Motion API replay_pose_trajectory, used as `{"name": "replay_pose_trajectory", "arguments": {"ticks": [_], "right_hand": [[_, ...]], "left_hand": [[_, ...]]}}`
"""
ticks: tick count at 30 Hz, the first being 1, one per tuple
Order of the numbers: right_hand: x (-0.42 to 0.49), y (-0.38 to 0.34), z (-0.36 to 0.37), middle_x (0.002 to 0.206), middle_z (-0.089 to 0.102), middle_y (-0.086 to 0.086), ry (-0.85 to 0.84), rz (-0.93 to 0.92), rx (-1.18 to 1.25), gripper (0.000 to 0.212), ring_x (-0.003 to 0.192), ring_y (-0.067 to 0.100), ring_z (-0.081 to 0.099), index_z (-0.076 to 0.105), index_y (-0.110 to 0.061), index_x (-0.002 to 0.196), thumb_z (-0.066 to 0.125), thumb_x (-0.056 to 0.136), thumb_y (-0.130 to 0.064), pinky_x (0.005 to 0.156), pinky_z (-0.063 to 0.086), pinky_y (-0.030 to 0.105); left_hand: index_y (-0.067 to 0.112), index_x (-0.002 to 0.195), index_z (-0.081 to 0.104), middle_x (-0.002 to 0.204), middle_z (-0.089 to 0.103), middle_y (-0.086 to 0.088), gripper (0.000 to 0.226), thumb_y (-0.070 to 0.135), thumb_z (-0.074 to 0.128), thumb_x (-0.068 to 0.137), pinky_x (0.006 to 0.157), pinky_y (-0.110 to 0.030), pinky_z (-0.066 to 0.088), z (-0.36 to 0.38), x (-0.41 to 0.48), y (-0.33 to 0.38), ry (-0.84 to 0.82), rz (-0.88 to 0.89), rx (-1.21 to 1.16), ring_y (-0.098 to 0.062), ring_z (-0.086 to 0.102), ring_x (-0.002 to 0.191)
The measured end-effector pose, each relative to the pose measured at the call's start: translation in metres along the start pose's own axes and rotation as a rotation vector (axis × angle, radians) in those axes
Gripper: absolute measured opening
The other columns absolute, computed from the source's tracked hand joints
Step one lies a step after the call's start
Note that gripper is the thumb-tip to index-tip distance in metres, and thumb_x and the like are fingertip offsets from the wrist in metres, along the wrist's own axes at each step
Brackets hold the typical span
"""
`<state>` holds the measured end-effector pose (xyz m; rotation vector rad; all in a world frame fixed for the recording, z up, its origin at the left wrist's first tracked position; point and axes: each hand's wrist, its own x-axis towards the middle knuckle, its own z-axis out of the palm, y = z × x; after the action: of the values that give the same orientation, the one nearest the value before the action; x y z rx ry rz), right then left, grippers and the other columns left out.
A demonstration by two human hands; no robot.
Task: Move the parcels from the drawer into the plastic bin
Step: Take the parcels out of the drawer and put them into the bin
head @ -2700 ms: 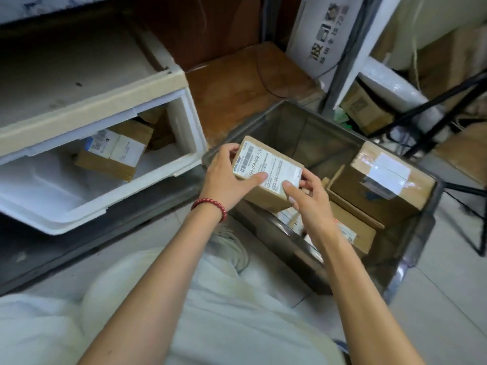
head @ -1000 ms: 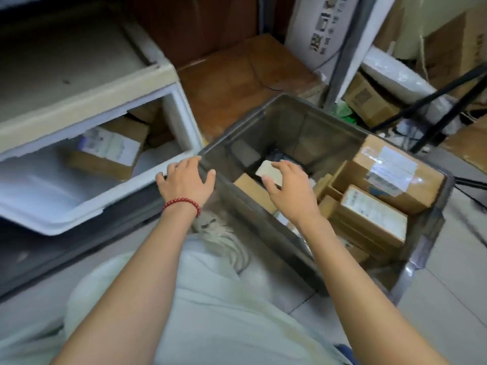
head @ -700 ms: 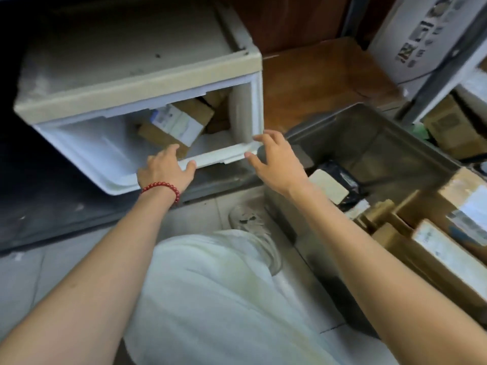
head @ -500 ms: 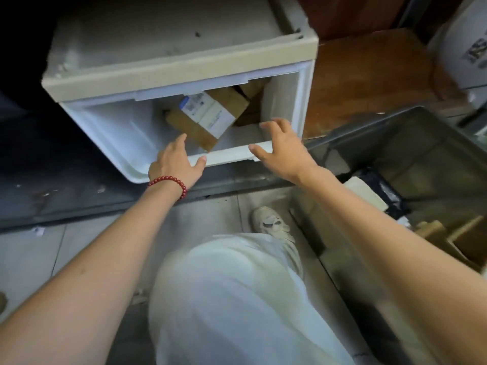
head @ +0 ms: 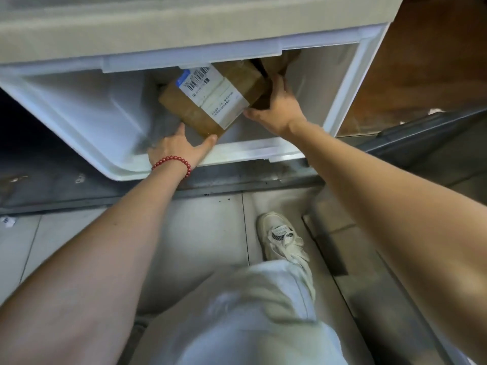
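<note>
Both hands are in the drawer [head: 237,151] now, and we have the parcel [head: 210,101] between them! It is a brown carton with a white barcode label, sitting tilted at the back right of the white drawer. Our left hand [head: 179,148], red bead bracelet [head: 171,162] at the wrist, cradles the near corner, thumb on one side and fingers along the other edge. Our right hand [head: 276,109] wraps the far right end, fingers curled round the side, thumb pressed on the front edge. Another brown carton [head: 279,59] peeks out just behind. The grey plastic bin [head: 427,121] shows only as a rim at far right, well apart from the parcel. A pale shoe [head: 282,238] stands on the tiled floor below.
</note>
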<state>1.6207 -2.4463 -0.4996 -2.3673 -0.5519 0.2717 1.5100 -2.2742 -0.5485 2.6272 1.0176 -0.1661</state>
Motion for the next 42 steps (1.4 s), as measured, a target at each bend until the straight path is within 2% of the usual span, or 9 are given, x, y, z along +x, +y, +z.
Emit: {"name": "replay_pose_trajectory", "arguments": {"ticks": [7, 12, 16, 22, 30, 34, 37, 39, 42], "right_hand": [[0.002, 0.001, 0.01, 0.148, 0.032, 0.016, -0.148, 0.13, 0.039, 0.087, 0.135, 0.031, 0.035, 0.024, -0.014, 0.15, 0.068, 0.084, -0.05, 0.113, 0.03, 0.034], [-0.023, 0.005, 0.029, 0.149, 0.032, 0.02, -0.133, 0.303, 0.207, 0.077, 0.14, 0.036, 0.026, 0.027, -0.013, 0.15, 0.053, 0.091, -0.055, 0.115, 0.026, 0.042], [-0.035, -0.01, 0.028, 0.14, 0.044, 0.011, -0.046, 0.358, 0.52, 0.07, 0.129, 0.028, 0.044, 0.032, -0.009, 0.14, 0.061, 0.089, -0.048, 0.11, 0.036, 0.041], [-0.068, -0.019, 0.015, 0.109, 0.05, 0.002, 0.013, 0.411, 0.522, 0.053, 0.11, 0.025, 0.055, 0.037, -0.004, 0.128, 0.057, 0.091, -0.037, 0.097, 0.046, 0.039], [-0.158, -0.021, -0.011, 0.094, 0.059, 0.0, -0.014, 0.46, 0.679, 0.04, 0.077, 0.015, 0.051, 0.05, -0.009, 0.114, 0.056, 0.088, -0.039, 0.063, 0.038, 0.027], [-0.201, -0.027, -0.036, 0.082, 0.054, -0.006, 0.067, 0.438, 0.738, 0.021, 0.074, 0.009, 0.049, 0.047, -0.021, 0.081, 0.052, 0.093, -0.038, 0.071, 0.04, 0.027], [-0.233, -0.033, -0.058, 0.105, 0.055, -0.003, 0.106, 0.415, 0.796, 0.027, 0.087, 0.007, 0.055, 0.044, -0.026, 0.077, 0.05, 0.095, -0.045, 0.084, 0.044, 0.031], [-0.256, -0.032, -0.064, 0.111, 0.052, -0.007, 0.156, 0.437, 0.854, 0.026, 0.092, 0.002, 0.053, 0.044, -0.029, 0.083, 0.05, 0.094, -0.052, 0.083, 0.043, 0.03], [-0.287, -0.025, -0.057, 0.106, 0.055, -0.009, 0.215, 0.441, 0.881, 0.032, 0.095, -0.001, 0.055, 0.046, -0.026, 0.089, 0.052, 0.09, -0.058, 0.075, 0.045, 0.027]], "left_hand": [[0.026, 0.145, 0.032, 0.139, 0.053, 0.0, 0.088, 0.071, 0.059, 0.074, 0.109, -0.042, 0.035, 0.003, 0.008, 0.003, 0.024, -0.031, -0.506, -0.03, 0.046, 0.128], [0.027, 0.146, 0.033, 0.142, 0.049, 0.002, 0.091, 0.069, 0.065, 0.072, 0.11, -0.042, 0.036, -0.017, 0.007, -0.001, 0.002, -0.048, -0.556, -0.025, 0.044, 0.131], [0.024, 0.148, 0.029, 0.146, 0.044, 0.001, 0.094, 0.064, 0.069, 0.072, 0.111, -0.038, 0.034, -0.031, -0.006, -0.003, 0.006, -0.039, -0.607, -0.023, 0.04, 0.134], [0.022, 0.143, 0.039, 0.138, 0.052, 0.001, 0.083, 0.052, 0.074, 0.074, 0.099, -0.033, 0.042, -0.054, -0.042, -0.009, -0.055, 0.055, -0.564, -0.022, 0.05, 0.124], [0.031, 0.135, 0.048, 0.116, 0.058, 0.01, 0.072, 0.053, 0.075, 0.072, 0.091, -0.025, 0.041, -0.077, -0.129, -0.028, -0.143, 0.133, -0.436, -0.009, 0.05, 0.101], [0.039, 0.134, 0.047, 0.12, 0.057, 0.008, 0.065, 0.049, 0.074, 0.075, 0.1, -0.041, 0.046, -0.094, -0.173, -0.025, -0.217, 0.192, -0.451, -0.016, 0.052, 0.115], [0.041, 0.14, 0.04, 0.133, 0.053, 0.005, 0.07, 0.047, 0.072, 0.078, 0.104, -0.044, 0.042, -0.107, -0.202, -0.02, -0.22, 0.246, -0.491, -0.018, 0.048, 0.123], [0.041, 0.142, 0.038, 0.128, 0.054, 0.013, 0.07, 0.049, 0.069, 0.079, 0.099, -0.032, 0.044, -0.109, -0.22, -0.013, -0.182, 0.284, -0.537, -0.009, 0.05, 0.117], [0.045, 0.13, 0.046, 0.104, 0.056, 0.034, 0.053, 0.045, 0.068, 0.082, 0.069, -0.002, 0.037, -0.104, -0.241, -0.006, -0.093, 0.345, -0.611, 0.021, 0.051, 0.087]]}}
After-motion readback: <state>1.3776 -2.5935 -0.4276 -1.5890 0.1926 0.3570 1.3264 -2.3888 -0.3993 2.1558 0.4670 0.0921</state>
